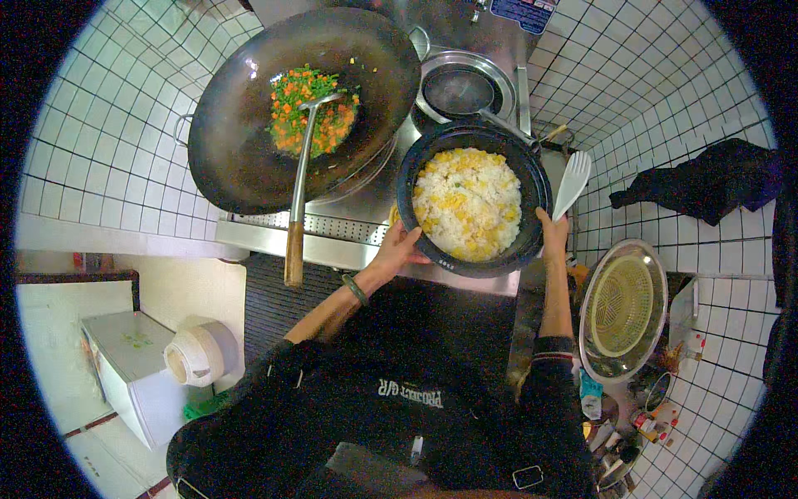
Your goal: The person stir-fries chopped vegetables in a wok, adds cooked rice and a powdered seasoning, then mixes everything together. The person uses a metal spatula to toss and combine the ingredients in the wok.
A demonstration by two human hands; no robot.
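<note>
Between my two hands is a black rice cooker inner pot (413, 234) of cooked rice (471, 203) mixed with yellow pieces. My left hand (399, 252) grips its lower left rim, thumb on top. On the right rim is my right hand (552, 234), which also holds a white plastic rice paddle (572, 184) with a toothed end pointing up. To the left sits a large dark wok (230, 143) with diced carrots and chopped greens (308, 115) in it. A metal wok spatula (305, 156) with a wooden handle leans in the wok, its handle extending over the near rim.
Behind the pot, a dark round pan (458, 90) sits on the stainless steel stove (368, 240). At right are a yellowish colander in a metal basin (589, 312), several bottles and jars (648, 424), and a dark cloth (711, 181). A white cabinet (134, 355) stands lower left.
</note>
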